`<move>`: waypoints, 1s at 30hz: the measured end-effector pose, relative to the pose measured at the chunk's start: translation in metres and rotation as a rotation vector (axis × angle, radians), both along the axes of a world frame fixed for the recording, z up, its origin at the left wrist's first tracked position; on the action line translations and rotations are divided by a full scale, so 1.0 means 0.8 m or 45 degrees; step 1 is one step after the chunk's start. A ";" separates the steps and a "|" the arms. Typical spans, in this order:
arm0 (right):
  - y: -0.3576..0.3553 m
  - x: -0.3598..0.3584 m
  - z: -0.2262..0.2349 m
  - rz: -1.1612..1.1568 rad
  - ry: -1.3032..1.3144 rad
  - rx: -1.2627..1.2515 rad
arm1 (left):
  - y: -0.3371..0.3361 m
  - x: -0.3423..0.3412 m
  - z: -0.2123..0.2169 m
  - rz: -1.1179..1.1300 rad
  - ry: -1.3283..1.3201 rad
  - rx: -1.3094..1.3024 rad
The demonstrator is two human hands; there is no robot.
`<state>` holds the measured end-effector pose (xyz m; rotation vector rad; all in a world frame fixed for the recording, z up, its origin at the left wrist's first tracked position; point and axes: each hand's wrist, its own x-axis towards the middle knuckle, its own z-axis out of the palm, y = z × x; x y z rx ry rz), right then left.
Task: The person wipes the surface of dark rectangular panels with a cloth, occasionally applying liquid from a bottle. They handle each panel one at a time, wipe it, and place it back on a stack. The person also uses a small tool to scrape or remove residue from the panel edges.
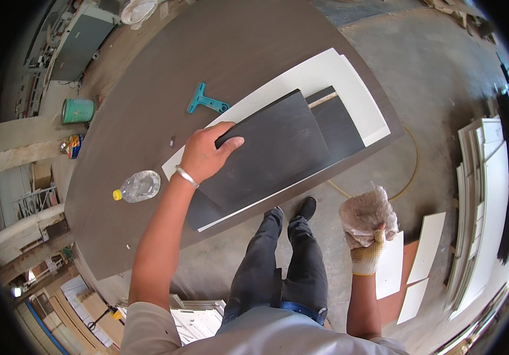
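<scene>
My bare left hand (206, 152) grips the left end of a dark grey board (278, 148), thumb on its top face and fingers over the far edge. That board lies tilted across another dark panel (338, 125), which shows a pale strip along one edge. Beneath both is a white sheet (332, 72) on a large brown table (148, 100). Out to the right, off the table, my gloved right hand (368, 254) is closed on a crumpled, greyish-pink rag (368, 216). A teal scraper-like hand tool (207, 100) lies beyond the boards.
A clear plastic bottle with a yellow cap (140, 186) lies on the table's left part. A green can (78, 110) stands past the left edge. White panels (482, 207) lean at the right, and loose boards (426, 247) lie on the floor. A yellowish hose (415, 160) curves nearby.
</scene>
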<state>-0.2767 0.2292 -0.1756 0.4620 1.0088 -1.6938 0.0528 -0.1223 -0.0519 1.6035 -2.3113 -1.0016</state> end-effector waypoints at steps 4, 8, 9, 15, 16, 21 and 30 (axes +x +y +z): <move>-0.025 0.016 0.044 0.062 0.289 0.198 | 0.019 -0.014 -0.053 -0.091 -0.299 -0.365; -0.103 0.065 0.081 0.914 1.694 0.297 | 0.096 -0.021 -0.089 -0.034 -0.357 -0.633; -0.130 0.089 0.084 1.125 2.145 0.195 | 0.115 -0.023 -0.094 -0.041 -0.423 -0.475; -0.225 0.178 0.076 1.747 2.518 0.002 | 0.139 -0.018 -0.105 -0.125 -0.392 -0.378; -0.237 0.169 0.072 1.508 2.640 0.089 | 0.138 -0.018 -0.104 -0.126 -0.397 -0.376; -0.347 0.119 0.049 1.474 2.846 0.465 | 0.139 -0.016 -0.106 -0.128 -0.318 -0.305; -0.379 0.072 0.026 1.505 2.795 -0.123 | 0.137 -0.017 -0.104 -0.067 -0.249 -0.272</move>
